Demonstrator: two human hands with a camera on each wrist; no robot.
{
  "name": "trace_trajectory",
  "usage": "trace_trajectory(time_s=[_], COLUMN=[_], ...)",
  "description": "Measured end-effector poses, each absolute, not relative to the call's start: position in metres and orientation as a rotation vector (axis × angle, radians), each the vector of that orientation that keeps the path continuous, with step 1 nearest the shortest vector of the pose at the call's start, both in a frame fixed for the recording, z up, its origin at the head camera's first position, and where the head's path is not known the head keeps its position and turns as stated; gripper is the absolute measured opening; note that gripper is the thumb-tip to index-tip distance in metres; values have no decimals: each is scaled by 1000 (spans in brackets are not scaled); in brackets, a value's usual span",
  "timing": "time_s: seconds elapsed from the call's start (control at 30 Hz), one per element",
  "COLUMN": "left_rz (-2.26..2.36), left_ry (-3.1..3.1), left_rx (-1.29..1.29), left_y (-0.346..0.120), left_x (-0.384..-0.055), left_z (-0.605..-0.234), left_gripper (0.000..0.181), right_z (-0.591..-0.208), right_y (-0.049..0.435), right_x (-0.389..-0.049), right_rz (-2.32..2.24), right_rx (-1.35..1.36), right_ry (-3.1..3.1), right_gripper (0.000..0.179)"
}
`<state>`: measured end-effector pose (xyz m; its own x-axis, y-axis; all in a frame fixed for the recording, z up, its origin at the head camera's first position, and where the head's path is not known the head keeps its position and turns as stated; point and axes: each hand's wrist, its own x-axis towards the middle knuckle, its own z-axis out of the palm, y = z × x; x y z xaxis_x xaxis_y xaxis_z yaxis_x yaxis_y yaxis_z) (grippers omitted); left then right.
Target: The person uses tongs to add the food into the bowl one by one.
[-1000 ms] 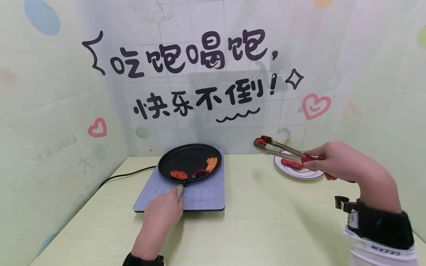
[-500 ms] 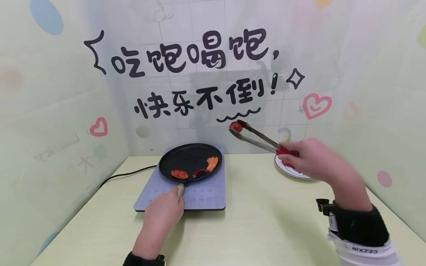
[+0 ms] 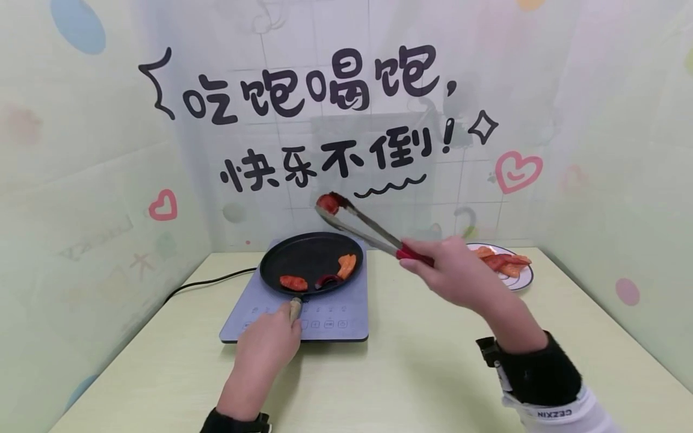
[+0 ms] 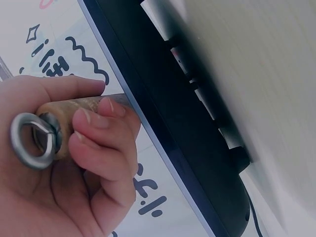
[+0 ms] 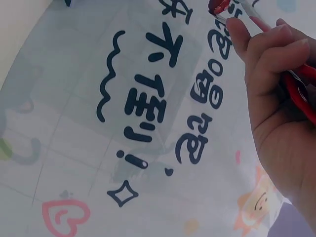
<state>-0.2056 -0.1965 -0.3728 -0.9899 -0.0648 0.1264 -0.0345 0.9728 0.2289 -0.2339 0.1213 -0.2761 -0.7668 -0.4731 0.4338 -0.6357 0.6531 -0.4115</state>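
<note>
My left hand (image 3: 267, 346) grips the wooden handle (image 4: 74, 106) of a black frying pan (image 3: 303, 255); a metal hanging ring (image 4: 22, 148) shows at the handle's end in the left wrist view. In the pan lie a red sausage-like piece (image 3: 293, 282), a dark red curved piece (image 3: 327, 281) and an orange slice (image 3: 347, 264). My right hand (image 3: 460, 273) holds metal tongs (image 3: 414, 255) by their red grips. Their tips pinch a rounded red food piece (image 3: 327, 203), raised above the pan in the head view.
The pan sits on a flat induction cooktop (image 3: 352, 313) with a black cord (image 3: 211, 281) leading left. Farther right, a white plate (image 3: 526, 282) carries several red and orange food pieces. A printed backdrop (image 3: 346, 36) stands behind the pale table (image 3: 379, 391).
My right hand has carried the tongs and the red piece left, from near the plate to above the pan, uncovering the plate. My left hand has stayed on the handle.
</note>
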Motion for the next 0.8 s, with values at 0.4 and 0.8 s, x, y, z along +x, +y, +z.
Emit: trace_trajectory(time_s=[0.4,0.8], left_rz=[-333,-322], left_ry=[-2979,-2981], left_rx=[68,71], left_y=[-197,-196], left_x=[-205,-204], left_z=[-373,-371], left_gripper=[53,53], right_z=[-315,-327], right_y=[65,51], right_x=[-241,-242], right_rz=[893,880], right_rx=[807,772], right_ry=[-2822,-2911], right_gripper=[28,13])
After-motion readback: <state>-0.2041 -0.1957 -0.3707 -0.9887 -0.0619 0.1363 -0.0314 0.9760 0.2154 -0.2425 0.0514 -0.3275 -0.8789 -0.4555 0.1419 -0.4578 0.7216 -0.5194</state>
